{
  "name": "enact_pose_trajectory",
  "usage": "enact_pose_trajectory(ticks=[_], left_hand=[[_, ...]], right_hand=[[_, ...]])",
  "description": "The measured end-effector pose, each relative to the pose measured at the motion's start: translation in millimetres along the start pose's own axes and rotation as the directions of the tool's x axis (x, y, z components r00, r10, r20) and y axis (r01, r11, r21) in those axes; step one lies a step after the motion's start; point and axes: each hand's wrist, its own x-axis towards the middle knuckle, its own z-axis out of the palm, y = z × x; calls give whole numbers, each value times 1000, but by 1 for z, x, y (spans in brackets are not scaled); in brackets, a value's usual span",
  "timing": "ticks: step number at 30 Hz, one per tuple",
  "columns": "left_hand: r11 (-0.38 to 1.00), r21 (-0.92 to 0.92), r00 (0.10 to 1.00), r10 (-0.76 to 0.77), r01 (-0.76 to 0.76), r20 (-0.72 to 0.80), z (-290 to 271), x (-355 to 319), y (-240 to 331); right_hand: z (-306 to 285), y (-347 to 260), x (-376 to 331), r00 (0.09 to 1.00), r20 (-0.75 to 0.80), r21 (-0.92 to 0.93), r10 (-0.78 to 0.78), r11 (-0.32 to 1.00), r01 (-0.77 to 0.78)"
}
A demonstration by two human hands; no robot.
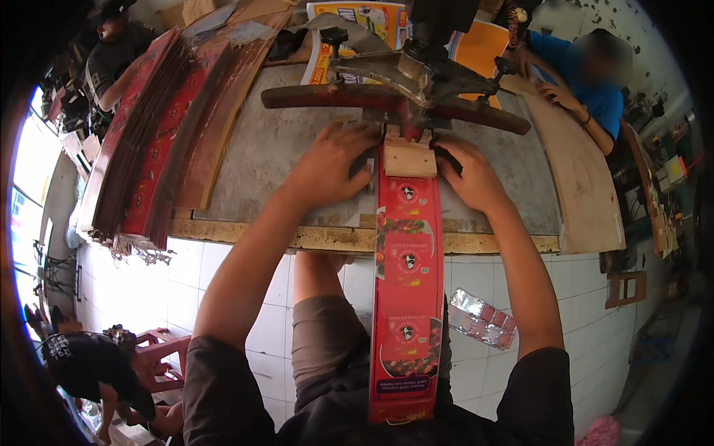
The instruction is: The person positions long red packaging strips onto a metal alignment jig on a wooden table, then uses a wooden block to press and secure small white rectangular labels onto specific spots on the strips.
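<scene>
A long red printed packaging strip [408, 297] runs from the table down over my lap. Across its far end sits a small wooden block [410, 160] with a metal fitting behind it. My left hand [335, 165] lies on the table at the block's left, fingers stretched towards it and thumb apart. On the other side my right hand [474, 175] reaches in with its fingertips beside the block, thumb also apart. Neither hand visibly grips anything; some fingertips are partly hidden near the block. Just beyond stands a metal press [416, 82] with a wide red-brown curved bar.
Stacks of long red printed strips [160, 149] lie on the table's left. Coloured printed sheets [483, 56] lie behind the press. A person in blue [587, 97] sits far right; others are at the left. A silver sheet of sachets [483, 318] lies on the tiled floor.
</scene>
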Motion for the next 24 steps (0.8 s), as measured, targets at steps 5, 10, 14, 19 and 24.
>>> enact_pose_trajectory(ticks=[5,10,14,19,24], left_hand=[[1000,-22,1000,-1,1,2,-3,2,-1],[999,-38,1000,0,-1,-23,-1,1,-3],[999,-34,999,-25,24,-32,-1,2,-2],[1000,-17,999,-7,7,-31,3,2,-5],[1000,1,1000,-8,8,-21,4,1,-6]], right_hand=[[0,2,1,1000,18,22,14,1000,-14],[-1,-1,2,999,29,26,24,999,-25],[-1,2,2,999,42,6,22,1000,-22],[1,6,0,999,30,-32,17,999,-16],[-2,0,3,999,34,-7,7,1000,-7]])
